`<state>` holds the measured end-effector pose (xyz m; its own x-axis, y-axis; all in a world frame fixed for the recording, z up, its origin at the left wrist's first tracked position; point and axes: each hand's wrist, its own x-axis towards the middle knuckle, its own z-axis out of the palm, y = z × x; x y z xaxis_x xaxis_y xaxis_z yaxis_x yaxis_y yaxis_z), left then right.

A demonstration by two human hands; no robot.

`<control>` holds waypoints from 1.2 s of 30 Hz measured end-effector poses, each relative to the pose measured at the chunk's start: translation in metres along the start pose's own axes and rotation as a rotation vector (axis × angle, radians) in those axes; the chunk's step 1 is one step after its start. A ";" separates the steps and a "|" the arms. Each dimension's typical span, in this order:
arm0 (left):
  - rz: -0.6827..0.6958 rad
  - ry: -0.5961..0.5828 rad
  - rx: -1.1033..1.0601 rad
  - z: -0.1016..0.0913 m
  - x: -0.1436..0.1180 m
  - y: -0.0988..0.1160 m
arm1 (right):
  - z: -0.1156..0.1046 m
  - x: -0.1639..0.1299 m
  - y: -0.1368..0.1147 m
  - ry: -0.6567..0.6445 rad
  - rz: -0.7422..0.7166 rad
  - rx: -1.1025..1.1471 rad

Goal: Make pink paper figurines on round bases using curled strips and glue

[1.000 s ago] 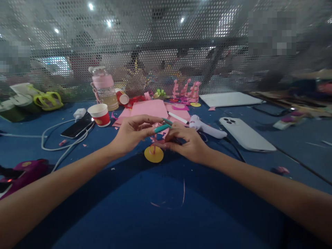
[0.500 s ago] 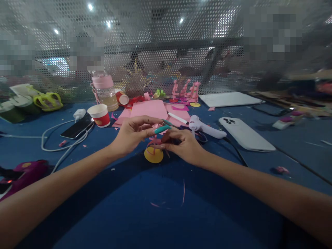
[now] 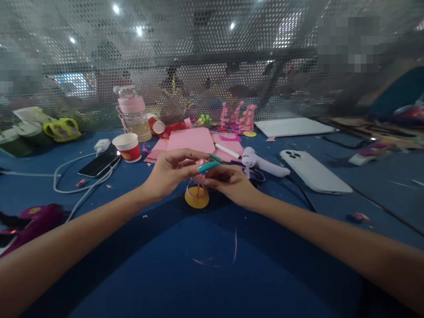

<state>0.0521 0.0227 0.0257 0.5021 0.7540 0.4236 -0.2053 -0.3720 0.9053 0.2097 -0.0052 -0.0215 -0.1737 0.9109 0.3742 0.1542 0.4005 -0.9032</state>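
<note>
My left hand [image 3: 165,174] is closed, its thumb and forefinger gripping teal tweezers [image 3: 208,166] whose dark tip points right, towards my other hand. Beneath the fingers stands a small pink paper model [image 3: 198,191], a thin stem with a curled strip on a round yellow base [image 3: 196,201]. My right hand [image 3: 236,185] has its fingers pinched at the upper right of this model, on the pink paper strip [image 3: 201,177]. The fingers hide most of the model's top and the tweezers' tip.
Behind the hands lie pink paper sheets [image 3: 190,140], a white marker [image 3: 228,151] and a pale glue gun [image 3: 265,165]. Similar pink models [image 3: 250,119] stand farther back. Left are a paper cup [image 3: 127,148], bottle [image 3: 132,110] and phone [image 3: 99,163]; right, a white phone [image 3: 314,172].
My right fingers have shifted slightly up and left, closer to the stem, and more of the curled strip above the yellow base shows. My left hand has barely moved.
</note>
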 end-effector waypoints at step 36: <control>-0.021 0.109 -0.026 -0.008 0.006 -0.009 | -0.002 -0.005 -0.005 0.355 -0.376 -0.429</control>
<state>0.0505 0.0353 0.0202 0.4127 0.8162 0.4045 -0.2179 -0.3427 0.9138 0.2117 -0.0119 -0.0186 0.0284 0.6497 0.7596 0.5317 0.6337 -0.5619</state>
